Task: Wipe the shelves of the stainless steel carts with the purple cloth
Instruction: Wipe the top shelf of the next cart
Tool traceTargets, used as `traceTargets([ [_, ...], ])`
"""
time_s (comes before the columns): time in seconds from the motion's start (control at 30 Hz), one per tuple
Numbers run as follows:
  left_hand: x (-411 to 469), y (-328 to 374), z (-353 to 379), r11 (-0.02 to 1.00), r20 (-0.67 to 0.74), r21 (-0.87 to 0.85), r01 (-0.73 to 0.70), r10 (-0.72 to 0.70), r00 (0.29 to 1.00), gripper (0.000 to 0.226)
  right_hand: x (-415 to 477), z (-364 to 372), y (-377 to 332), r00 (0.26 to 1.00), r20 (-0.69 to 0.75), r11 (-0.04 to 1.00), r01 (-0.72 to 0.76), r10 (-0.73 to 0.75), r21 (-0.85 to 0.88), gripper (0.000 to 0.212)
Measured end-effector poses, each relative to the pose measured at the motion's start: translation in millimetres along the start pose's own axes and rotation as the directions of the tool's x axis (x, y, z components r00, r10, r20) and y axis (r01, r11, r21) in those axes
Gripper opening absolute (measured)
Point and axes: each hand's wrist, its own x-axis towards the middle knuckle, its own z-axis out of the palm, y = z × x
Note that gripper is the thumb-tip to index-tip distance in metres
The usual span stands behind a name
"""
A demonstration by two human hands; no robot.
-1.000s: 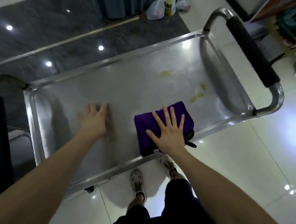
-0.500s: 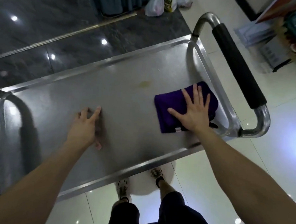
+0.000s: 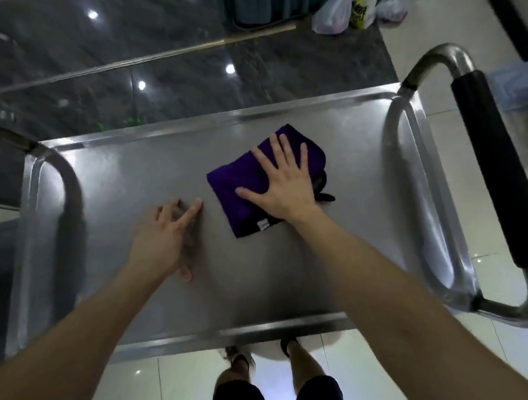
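The folded purple cloth [image 3: 235, 188] lies on the top shelf of the stainless steel cart [image 3: 350, 186], a little right of the middle and toward the far rim. My right hand [image 3: 280, 185] presses flat on the cloth with its fingers spread and straight. My left hand [image 3: 167, 237] rests on the bare steel just left of the cloth, fingers straight and spread, holding nothing. A small white label shows at the cloth's near corner, and a dark tab sticks out from under it on the right.
A black padded push handle [image 3: 495, 183] on a steel tube runs along the cart's right end. A curved steel frame [image 3: 51, 168] stands at the left end. Plastic bags [image 3: 348, 11] sit on the floor beyond the cart. My feet [image 3: 240, 357] show below the near rim.
My right hand has slid the cloth from the near right of the shelf over the yellowish stains and back toward the middle far side; no stains show now. My left hand stayed on the steel.
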Motion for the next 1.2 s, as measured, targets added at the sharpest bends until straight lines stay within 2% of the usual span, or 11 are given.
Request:
traceTargets([
  [0.1,0.3,-2.0,1.7,0.998,-0.045,-0.069,-0.015,0.012,0.999,0.165,21.2,-29.0,75.0,0.964,-0.023,0.963,-0.264,0.265,0.049,0.114],
  [0.2,-0.7,-1.1,0.8,0.996,-0.038,-0.09,-0.028,0.024,0.999,0.17,21.4,-48.2,137.9,0.847,-0.035,0.846,-0.527,0.531,0.079,0.117],
  [0.33,-3.5,2.2,-6.4,0.996,0.001,-0.081,-0.02,0.02,1.0,0.174,43.0,-45.6,106.6,0.7,-0.024,0.697,-0.706,0.713,0.128,0.12],
  [0.4,-6.0,2.6,-8.6,0.998,0.008,-0.056,-0.008,0.009,1.0,0.175,59.7,-32.6,48.3,0.74,-0.053,0.739,-0.661,0.671,0.131,0.125],
  [0.5,-6.4,3.0,-8.5,0.999,0.008,-0.041,-0.006,0.007,1.0,0.175,77.2,-10.0,-59.6,0.908,-0.033,0.907,-0.415,0.418,0.078,0.132],
  [0.57,-5.7,3.1,-7.1,1.0,0.005,-0.025,-0.004,0.005,1.0,0.175,80.8,2.4,-116.0,0.961,-0.006,0.96,-0.277,0.278,0.028,0.129],
  [0.67,-4.2,3.0,-5.3,1.0,0.001,-0.018,-0.002,0.002,1.0,0.175,84.3,7.8,-130.3,0.985,-0.007,0.985,-0.174,0.174,0.01,0.116],
  [0.77,-4.3,2.9,-6.3,0.999,0.007,-0.05,0.0,0.001,1.0,0.172,86.0,1.3,-90.4,0.995,-0.041,0.995,-0.094,0.095,0.025,0.1],
  [0.9,-7.4,3.9,-8.6,0.997,0.005,-0.083,0.004,-0.003,1.0,0.174,84.6,-27.2,11.4,0.962,-0.065,0.961,-0.257,0.264,0.1,0.092],
  [1.07,-6.4,5.7,-7.2,0.994,0.013,-0.11,0.015,-0.014,1.0,0.175,46.8,-56.1,163.5,0.793,-0.071,0.795,-0.595,0.605,0.119,0.1],
  [1.2,-6.9,4.1,-5.2,0.996,0.008,-0.087,0.029,-0.028,1.0,0.176,29.5,-53.5,155.5,0.749,-0.081,0.753,-0.65,0.658,0.104,0.104],
])
